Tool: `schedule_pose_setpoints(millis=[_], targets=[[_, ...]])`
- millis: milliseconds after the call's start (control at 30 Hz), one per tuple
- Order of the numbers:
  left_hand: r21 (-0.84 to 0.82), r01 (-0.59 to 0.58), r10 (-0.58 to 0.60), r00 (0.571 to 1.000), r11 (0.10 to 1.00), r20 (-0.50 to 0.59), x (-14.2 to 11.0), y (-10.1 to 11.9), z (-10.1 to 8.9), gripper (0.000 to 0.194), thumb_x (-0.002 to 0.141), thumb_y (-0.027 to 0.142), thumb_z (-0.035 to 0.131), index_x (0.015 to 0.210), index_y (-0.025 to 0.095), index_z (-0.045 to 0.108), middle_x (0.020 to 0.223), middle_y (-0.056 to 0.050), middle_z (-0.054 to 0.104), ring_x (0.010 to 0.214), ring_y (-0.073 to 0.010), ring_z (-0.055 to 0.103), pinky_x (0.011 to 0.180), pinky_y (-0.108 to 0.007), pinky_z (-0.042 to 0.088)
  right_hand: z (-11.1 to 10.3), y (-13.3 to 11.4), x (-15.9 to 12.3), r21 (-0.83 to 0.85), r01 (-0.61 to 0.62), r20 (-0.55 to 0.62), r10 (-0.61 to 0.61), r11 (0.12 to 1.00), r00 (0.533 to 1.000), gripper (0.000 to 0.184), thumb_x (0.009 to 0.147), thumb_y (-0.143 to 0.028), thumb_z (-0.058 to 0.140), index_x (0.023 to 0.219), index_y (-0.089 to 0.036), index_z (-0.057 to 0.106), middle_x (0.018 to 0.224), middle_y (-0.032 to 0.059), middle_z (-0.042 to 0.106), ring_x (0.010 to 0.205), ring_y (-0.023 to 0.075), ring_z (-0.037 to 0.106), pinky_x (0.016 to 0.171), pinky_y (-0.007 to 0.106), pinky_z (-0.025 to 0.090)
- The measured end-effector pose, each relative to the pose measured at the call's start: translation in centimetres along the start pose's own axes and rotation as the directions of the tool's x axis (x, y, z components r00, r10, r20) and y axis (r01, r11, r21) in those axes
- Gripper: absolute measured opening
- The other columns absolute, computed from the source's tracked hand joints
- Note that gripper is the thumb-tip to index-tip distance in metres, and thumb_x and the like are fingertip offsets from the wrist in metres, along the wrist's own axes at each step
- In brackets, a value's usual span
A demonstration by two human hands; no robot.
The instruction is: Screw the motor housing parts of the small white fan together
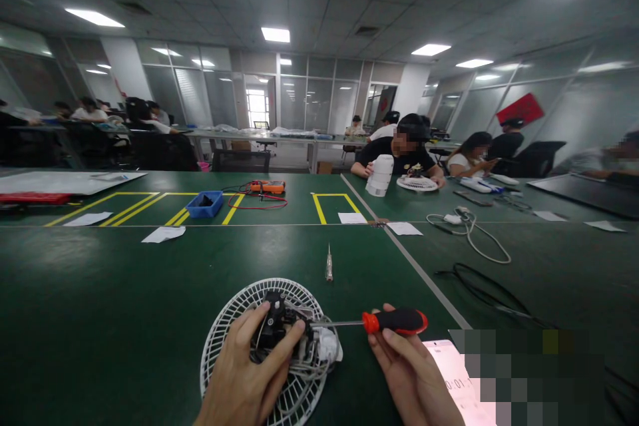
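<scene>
A round white fan grille [212, 353] lies on the green table in front of me. On top of it sits a black motor assembly [272, 323] with white wires and a white plastic part [328, 345] at its right side. My left hand [254, 359] grips the black assembly, thumb and fingers on either side of it. In my right hand [407, 363] is a screwdriver [399, 321] with a red and black handle. It lies nearly level, and its shaft points left to the assembly; the tip is hidden there.
A small clear-handled screwdriver [329, 266] lies beyond the grille. Farther back are a blue bin [204, 205], an orange multimeter [268, 187] and paper slips. A lit phone [452, 373] lies by my right hand, with cables [499, 293] at right. A person [399, 153] across holds a white housing [380, 176].
</scene>
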State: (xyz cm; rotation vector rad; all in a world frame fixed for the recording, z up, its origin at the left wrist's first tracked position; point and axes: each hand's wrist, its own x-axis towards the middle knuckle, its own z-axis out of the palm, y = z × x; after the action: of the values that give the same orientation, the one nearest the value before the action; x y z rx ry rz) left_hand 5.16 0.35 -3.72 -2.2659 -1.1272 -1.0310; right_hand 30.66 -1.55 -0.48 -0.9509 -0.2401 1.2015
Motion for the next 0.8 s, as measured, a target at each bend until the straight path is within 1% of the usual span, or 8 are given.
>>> schedule_pose_setpoints(millis=[133, 233, 300, 400, 500, 567, 667, 800], targets=[[-0.003, 0.002, -0.002, 1.000, 1.000, -0.010, -0.03, 0.01, 0.09, 0.062, 0.093, 0.019, 0.061, 0.149, 0.039, 0.047, 0.147, -0.017, 0.037, 0.128, -0.0348, 0.050, 0.095, -0.054, 0.058, -0.27, -0.04, 0.08, 0.017, -0.016, 0.007, 0.016, 1.000, 1.000, 0.062, 0.052, -0.020, 0.097, 0.108, -0.025, 0.071, 0.107, 0.0030, 0.077, 0.110, 0.0242, 0.070, 0.100, 0.038, 0.055], [-0.002, -0.003, 0.003, 1.000, 1.000, -0.006, -0.08, -0.01, 0.18, 0.060, 0.093, 0.020, 0.061, 0.149, 0.039, 0.047, 0.148, -0.017, 0.037, 0.129, -0.0354, 0.050, 0.095, -0.053, 0.058, -0.38, -0.12, 0.04, 0.028, -0.018, 0.027, 0.017, 0.999, 0.999, 0.063, 0.055, -0.018, 0.097, 0.111, -0.026, 0.070, 0.110, 0.0040, 0.077, 0.111, 0.0233, 0.070, 0.101, 0.038, 0.055], [-0.004, -0.003, 0.003, 1.000, 1.000, -0.006, -0.10, -0.01, 0.19, 0.059, 0.094, 0.021, 0.061, 0.148, 0.039, 0.048, 0.148, -0.016, 0.037, 0.129, -0.0359, 0.049, 0.096, -0.053, 0.057, -0.28, -0.19, -0.06, 0.029, -0.020, 0.020, 0.019, 0.999, 1.000, 0.061, 0.058, -0.023, 0.097, 0.112, -0.025, 0.069, 0.111, 0.0055, 0.076, 0.110, 0.0235, 0.070, 0.097, 0.038, 0.057], [-0.009, -0.004, 0.003, 1.000, 1.000, -0.004, -0.07, 0.01, 0.15, 0.058, 0.094, 0.021, 0.061, 0.147, 0.038, 0.050, 0.150, -0.016, 0.036, 0.130, -0.0360, 0.049, 0.098, -0.053, 0.056, -0.09, -0.18, -0.13, 0.006, 0.002, -0.010, -0.002, 1.000, 1.000, 0.059, 0.062, -0.031, 0.096, 0.114, -0.026, 0.069, 0.106, 0.0031, 0.075, 0.102, 0.0213, 0.070, 0.084, 0.033, 0.060], [-0.016, 0.000, 0.000, 1.000, 1.000, -0.001, 0.02, 0.04, 0.12, 0.058, 0.093, 0.020, 0.061, 0.147, 0.038, 0.050, 0.149, -0.016, 0.036, 0.130, -0.0357, 0.049, 0.098, -0.053, 0.056, -0.17, 0.02, 0.00, -0.025, 0.017, -0.011, -0.018, 1.000, 1.000, 0.062, 0.061, -0.028, 0.097, 0.116, -0.026, 0.069, 0.099, -0.0003, 0.073, 0.092, 0.0177, 0.069, 0.077, 0.027, 0.059], [-0.024, 0.009, -0.009, 1.000, 1.000, -0.004, 0.06, 0.06, 0.11, 0.058, 0.093, 0.019, 0.062, 0.147, 0.038, 0.051, 0.148, -0.016, 0.037, 0.130, -0.0356, 0.049, 0.098, -0.053, 0.056, -0.35, 0.16, 0.08, -0.034, 0.022, -0.002, -0.022, 0.999, 1.000, 0.065, 0.061, -0.027, 0.096, 0.120, -0.026, 0.068, 0.101, 0.0000, 0.073, 0.097, 0.0187, 0.069, 0.080, 0.028, 0.058], [-0.032, 0.012, -0.012, 1.000, 0.999, -0.003, 0.05, 0.06, 0.08, 0.059, 0.092, 0.019, 0.063, 0.147, 0.038, 0.050, 0.148, -0.016, 0.038, 0.130, -0.0350, 0.049, 0.097, -0.053, 0.057, -0.50, 0.17, 0.02, -0.025, 0.042, -0.001, -0.042, 0.999, 0.999, 0.070, 0.060, -0.025, 0.095, 0.124, -0.026, 0.066, 0.108, 0.0024, 0.074, 0.107, 0.0229, 0.068, 0.091, 0.035, 0.057], [-0.032, 0.003, -0.003, 1.000, 0.999, -0.004, 0.02, -0.02, -0.07, 0.060, 0.092, 0.019, 0.063, 0.147, 0.039, 0.050, 0.147, -0.016, 0.038, 0.130, -0.0339, 0.049, 0.097, -0.052, 0.058, -0.22, -0.26, -0.34, 0.008, 0.029, -0.021, -0.029, 1.000, 0.999, 0.070, 0.056, -0.020, 0.093, 0.121, -0.026, 0.067, 0.120, 0.0037, 0.073, 0.115, 0.0264, 0.067, 0.103, 0.044, 0.052]])
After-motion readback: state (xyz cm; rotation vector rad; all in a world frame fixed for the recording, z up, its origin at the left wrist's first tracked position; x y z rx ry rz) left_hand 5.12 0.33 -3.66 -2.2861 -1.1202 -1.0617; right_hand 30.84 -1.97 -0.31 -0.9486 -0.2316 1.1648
